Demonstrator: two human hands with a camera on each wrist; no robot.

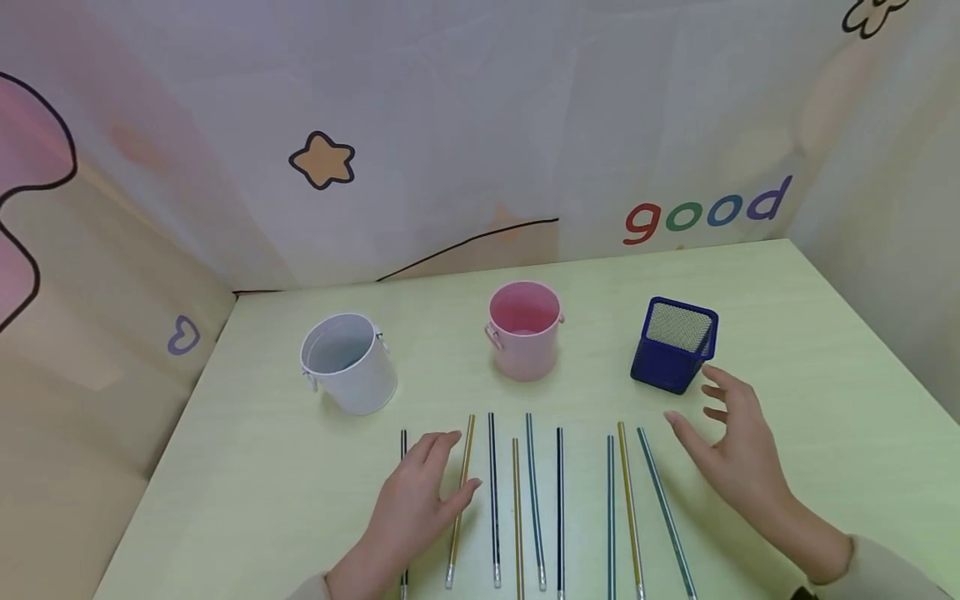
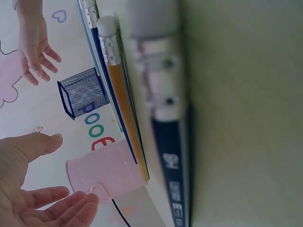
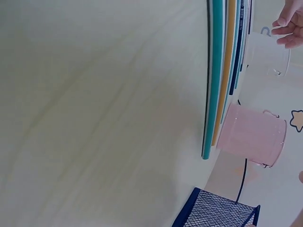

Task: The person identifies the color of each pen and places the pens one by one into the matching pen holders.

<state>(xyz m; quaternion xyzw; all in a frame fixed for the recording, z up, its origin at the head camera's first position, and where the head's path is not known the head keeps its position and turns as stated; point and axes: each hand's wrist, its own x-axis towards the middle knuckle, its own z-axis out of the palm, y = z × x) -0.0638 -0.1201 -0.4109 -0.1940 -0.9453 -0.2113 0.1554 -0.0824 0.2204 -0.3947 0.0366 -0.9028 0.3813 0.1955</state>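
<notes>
My left hand (image 1: 411, 504) hovers over the left end of a row of pencils, its fingers loosely bent and nothing between them. Under and beside it lie a dark pencil (image 1: 403, 442) and a yellow pencil (image 1: 467, 446). Close up in the left wrist view is a dark pencil (image 2: 173, 142) with a white eraser and printed letters. My right hand (image 1: 742, 454) is at the near right of a blue mesh pen holder (image 1: 667, 358), thumb and fingers apart and holding nothing. Whether a fingertip touches the holder cannot be told.
Several more yellow, teal and dark pencils lie roughly parallel, erasers towards me, including a teal pencil (image 1: 667, 512) at the right. Behind them stand a white bucket (image 1: 363, 387) at left and a pink bucket (image 1: 525, 354) in the middle. A printed cloth (image 1: 450, 150) hangs behind the table.
</notes>
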